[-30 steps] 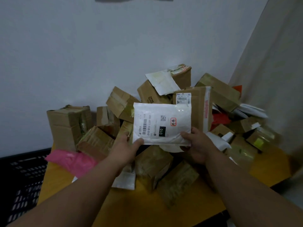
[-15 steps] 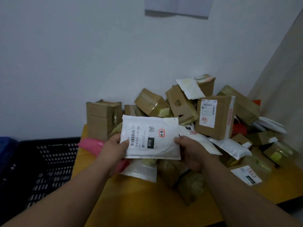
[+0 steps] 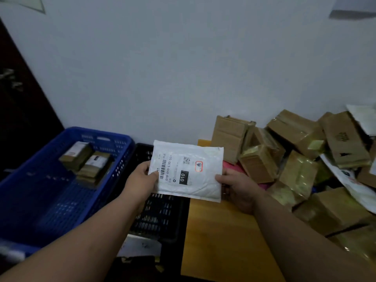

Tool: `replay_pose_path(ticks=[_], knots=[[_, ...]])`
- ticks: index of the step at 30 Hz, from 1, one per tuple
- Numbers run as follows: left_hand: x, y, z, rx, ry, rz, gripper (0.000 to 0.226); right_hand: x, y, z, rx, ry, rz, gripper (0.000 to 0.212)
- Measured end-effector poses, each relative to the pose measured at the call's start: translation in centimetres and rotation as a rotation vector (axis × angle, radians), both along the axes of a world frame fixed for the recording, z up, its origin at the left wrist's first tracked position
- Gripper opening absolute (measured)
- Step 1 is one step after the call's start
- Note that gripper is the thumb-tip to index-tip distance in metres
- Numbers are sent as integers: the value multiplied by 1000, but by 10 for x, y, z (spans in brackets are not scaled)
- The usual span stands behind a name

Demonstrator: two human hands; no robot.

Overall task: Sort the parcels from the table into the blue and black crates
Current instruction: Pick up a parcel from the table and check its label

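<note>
A white padded envelope with a barcode label and a red stamp is held flat between both hands. My left hand pinches its left edge, my right hand grips its right edge. The envelope hangs over the black crate, at the left edge of the yellow table. Left of the black crate stands the blue crate with three brown parcels in it. A heap of brown boxes and bags lies on the table at the right.
A white wall runs behind the table and crates. A dark door or panel stands at the far left. A pink bag peeks out behind the envelope. White mailers lie among the boxes at the right edge.
Both hands carried the white envelope left, away from the parcel heap, to above the black crate. My view swung left, so the blue crate now shows.
</note>
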State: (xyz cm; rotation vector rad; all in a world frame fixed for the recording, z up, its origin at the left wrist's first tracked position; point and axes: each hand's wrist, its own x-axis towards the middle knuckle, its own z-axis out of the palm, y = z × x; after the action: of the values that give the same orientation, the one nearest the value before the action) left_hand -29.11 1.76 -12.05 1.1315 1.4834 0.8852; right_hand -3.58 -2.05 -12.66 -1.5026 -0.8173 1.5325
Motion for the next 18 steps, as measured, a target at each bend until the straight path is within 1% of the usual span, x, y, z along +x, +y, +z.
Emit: replay_pose_path(ticks=[3,4,9,13,14,16,18], knots=[[-35,6,-3,-1,9,70,27,-30,18,-1,2,18,96,16],[-43,8,-5,-8,11,92,26,-37,25,-2,3,18,123,14],[-71,22,-14,-32,26,186,25,-65,60,-9,-34,16,237,33],[-90,41,-21,-61,53,254,27,-83,95,-21,-81,33,294,38],[-96,48,-24,-70,69,261,26,-88,104,-24,-94,33,310,36],[-107,60,-28,-89,103,274,26,-98,123,-29,-119,31,335,23],[-118,71,-35,-113,109,308,26,-110,143,-35,-139,16,360,16]])
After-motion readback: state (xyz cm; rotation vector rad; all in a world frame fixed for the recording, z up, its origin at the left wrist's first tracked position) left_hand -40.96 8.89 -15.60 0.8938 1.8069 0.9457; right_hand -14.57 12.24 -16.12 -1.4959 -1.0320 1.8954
